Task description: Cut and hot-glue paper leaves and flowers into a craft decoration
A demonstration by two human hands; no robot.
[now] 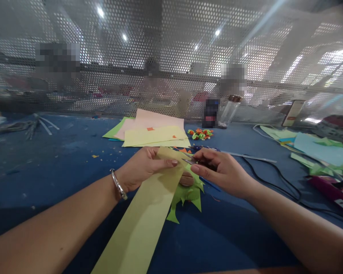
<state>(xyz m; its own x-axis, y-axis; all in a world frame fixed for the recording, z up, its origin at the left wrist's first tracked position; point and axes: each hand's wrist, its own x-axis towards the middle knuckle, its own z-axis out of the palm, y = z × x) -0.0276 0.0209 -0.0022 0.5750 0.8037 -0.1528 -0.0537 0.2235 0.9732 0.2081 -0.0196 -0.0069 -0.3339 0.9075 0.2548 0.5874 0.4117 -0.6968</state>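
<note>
My left hand (148, 165) pinches the far end of a long yellow paper strip (143, 213), thumb on top. The strip slants down toward the bottom edge of the view. In my right hand (220, 167) is a pair of scissors (188, 161), mostly hidden by the fingers; the visible blades point left at the strip's right edge. Below the hands lie jagged green paper scraps (193, 194). A round brownish object (186, 179), whose kind I cannot make out, rests on them, partly behind the strip.
Yellow, pink and green paper sheets (157, 129) are stacked ahead, beside a small pile of orange and green paper pieces (200, 134). A clear bottle (230, 110) stands near the perforated metal screen (177, 49). Black cable (268, 171), blue paper (322, 148) and a magenta power strip (331, 194) lie rightward.
</note>
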